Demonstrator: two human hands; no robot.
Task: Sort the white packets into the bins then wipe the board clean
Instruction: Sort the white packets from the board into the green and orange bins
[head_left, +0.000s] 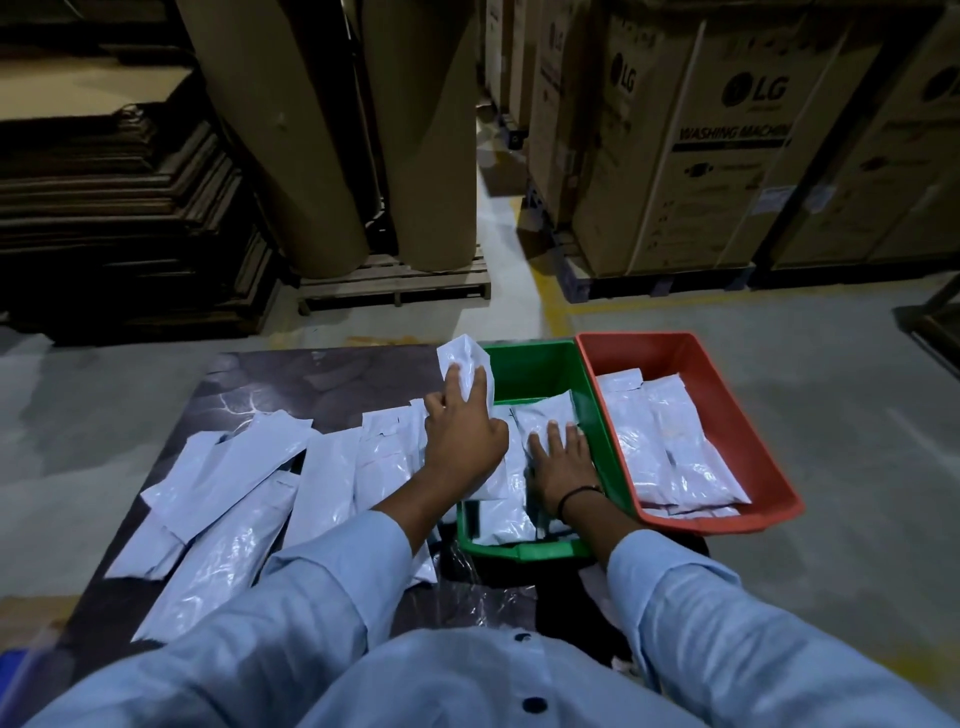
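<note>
Several white packets (228, 499) lie spread over the dark board (311, 379). My left hand (462, 436) grips one white packet (462, 358) at the left edge of the green bin (540, 364); the packet's far end sticks up above the bin's corner. My right hand (561, 462) rests flat, fingers straight, on the packets (545, 415) lying inside the green bin. To the right, touching the green one, stands the red bin (727, 415), holding a few white packets (670, 447).
Big brown paper rolls (332, 135) stand on a wooden pallet (395, 280) beyond the board. Stacked cardboard sheets (114, 208) fill the far left. Large cardboard washing-machine boxes (701, 140) stand at the far right. Grey floor surrounds the board.
</note>
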